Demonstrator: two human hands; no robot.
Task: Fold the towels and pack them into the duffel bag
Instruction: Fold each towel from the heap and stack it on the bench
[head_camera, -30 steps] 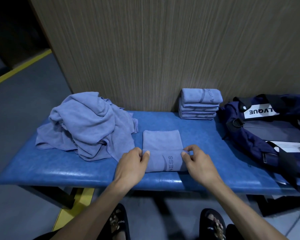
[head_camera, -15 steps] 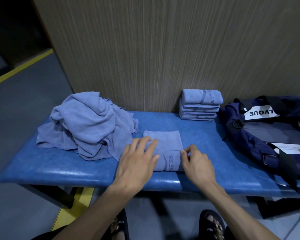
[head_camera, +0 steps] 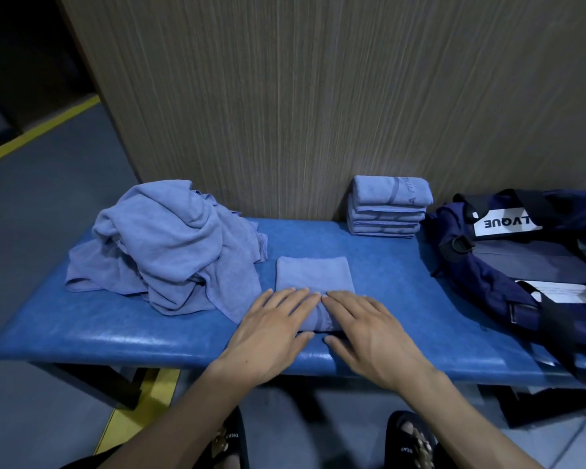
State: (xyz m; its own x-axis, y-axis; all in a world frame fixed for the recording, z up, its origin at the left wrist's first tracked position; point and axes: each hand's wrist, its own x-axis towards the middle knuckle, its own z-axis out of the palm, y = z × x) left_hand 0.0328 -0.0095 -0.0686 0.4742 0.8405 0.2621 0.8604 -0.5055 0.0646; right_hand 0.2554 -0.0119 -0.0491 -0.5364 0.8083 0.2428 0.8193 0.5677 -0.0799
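Here the left hand and right hand press flat, fingers straight, on the folded lavender-blue towel mid blue padded tabletop. A crumpled towel heap lies left; a folded stack and navy duffel bag right

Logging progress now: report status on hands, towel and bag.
Left hand and right hand flat, pressing folded towel on bench. Unfolded pile left, folded stack behind, duffel bag right. Nothing in the way.
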